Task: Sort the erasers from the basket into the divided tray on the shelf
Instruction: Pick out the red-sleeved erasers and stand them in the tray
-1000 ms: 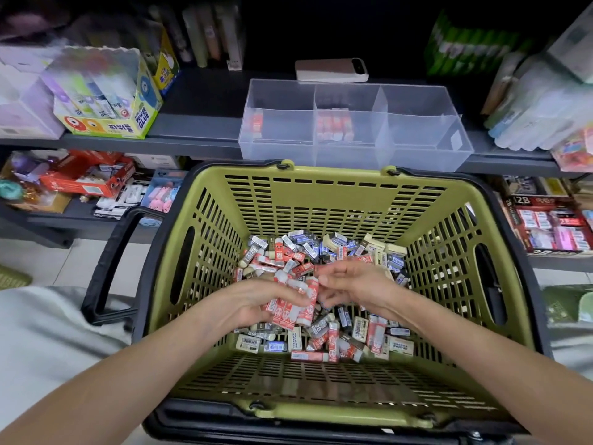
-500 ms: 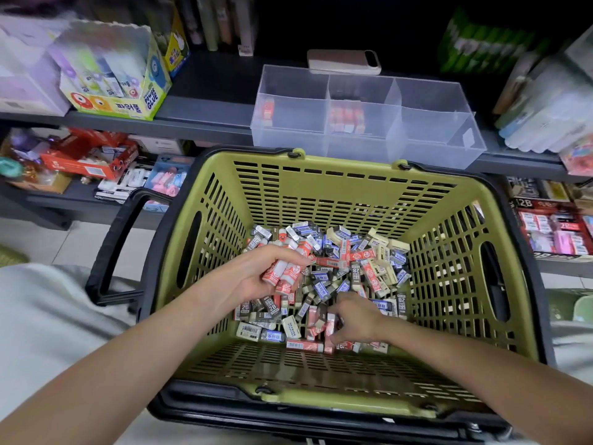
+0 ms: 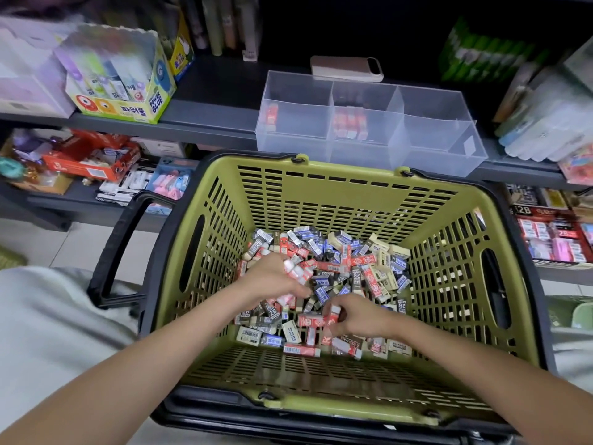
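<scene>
while the left hand clutches a bunch of red erasers inside the basket, the right hand pinches a single eraser.

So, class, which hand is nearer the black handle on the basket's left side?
Left. The left hand, gripping red erasers, is over the pile's left part, toward the black handle; the right hand, pinching a red eraser, is farther right.

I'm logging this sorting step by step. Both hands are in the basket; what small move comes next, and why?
Probably the right hand lifts the red eraser it pinches across to the left hand, which grips a bunch of red erasers; the tray's middle compartment holds red ones.
</scene>
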Demonstrator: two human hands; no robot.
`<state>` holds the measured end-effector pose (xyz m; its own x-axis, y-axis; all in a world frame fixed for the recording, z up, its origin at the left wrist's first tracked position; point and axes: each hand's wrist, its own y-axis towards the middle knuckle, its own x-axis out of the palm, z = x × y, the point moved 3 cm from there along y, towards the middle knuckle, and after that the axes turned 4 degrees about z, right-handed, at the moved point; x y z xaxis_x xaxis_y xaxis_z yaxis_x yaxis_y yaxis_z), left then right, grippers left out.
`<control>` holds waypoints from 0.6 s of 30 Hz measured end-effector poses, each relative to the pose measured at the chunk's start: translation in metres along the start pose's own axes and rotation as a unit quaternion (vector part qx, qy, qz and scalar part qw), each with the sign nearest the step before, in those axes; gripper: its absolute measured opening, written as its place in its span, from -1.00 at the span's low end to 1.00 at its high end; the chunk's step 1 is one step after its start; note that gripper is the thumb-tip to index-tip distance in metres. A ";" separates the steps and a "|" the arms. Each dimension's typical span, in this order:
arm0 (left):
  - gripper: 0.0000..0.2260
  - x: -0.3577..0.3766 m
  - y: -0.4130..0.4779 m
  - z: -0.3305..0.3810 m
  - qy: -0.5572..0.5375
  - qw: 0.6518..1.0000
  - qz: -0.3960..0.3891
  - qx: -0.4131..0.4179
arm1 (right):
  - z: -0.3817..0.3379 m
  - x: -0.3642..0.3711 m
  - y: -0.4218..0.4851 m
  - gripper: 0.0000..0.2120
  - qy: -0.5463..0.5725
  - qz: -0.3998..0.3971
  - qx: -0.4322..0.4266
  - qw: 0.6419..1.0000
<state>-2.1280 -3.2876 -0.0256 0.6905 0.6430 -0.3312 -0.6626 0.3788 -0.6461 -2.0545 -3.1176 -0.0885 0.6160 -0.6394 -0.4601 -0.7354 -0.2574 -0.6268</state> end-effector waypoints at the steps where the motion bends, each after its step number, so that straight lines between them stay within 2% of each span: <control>1: -0.70 0.001 -0.001 0.001 0.045 0.999 0.012 0.008 | -0.007 -0.009 -0.002 -0.73 0.015 0.004 -0.008 1.000; 2: -0.61 0.000 -0.003 0.002 0.059 0.998 0.015 0.007 | -0.015 -0.018 -0.006 -0.75 0.030 0.010 -0.019 0.999; 4: -0.48 -0.002 -0.005 0.006 0.018 1.000 -0.004 0.001 | -0.034 -0.039 -0.014 -0.76 0.058 0.028 -0.044 0.997; 7: -0.64 -0.012 -0.007 0.019 -0.056 0.998 -0.032 0.029 | -0.058 -0.068 -0.028 -0.76 0.088 0.067 -0.069 0.991; 10: -0.71 -0.023 -0.009 0.037 -0.077 0.993 0.018 0.085 | -0.077 -0.089 -0.042 -0.77 0.162 0.123 -0.095 0.975; 14: -0.74 -0.040 -0.014 0.065 -0.160 0.967 0.132 0.149 | -0.100 -0.121 -0.059 -0.75 0.260 0.267 -0.162 0.914; 16: -0.76 -0.049 -0.015 0.079 -0.218 0.947 0.159 0.175 | -0.109 -0.142 -0.065 -0.83 0.325 0.307 -0.185 0.875; 18: -0.78 -0.061 -0.017 0.091 -0.255 0.928 0.181 0.202 | -0.115 -0.171 -0.068 -0.88 0.327 0.344 -0.200 0.857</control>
<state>-2.1854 -3.2726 0.0679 0.2432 0.9691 -0.0415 -0.9499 0.2293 -0.2124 -2.1421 -3.0736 0.1053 -0.1957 -0.9753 -0.1020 -0.9797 0.1990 -0.0233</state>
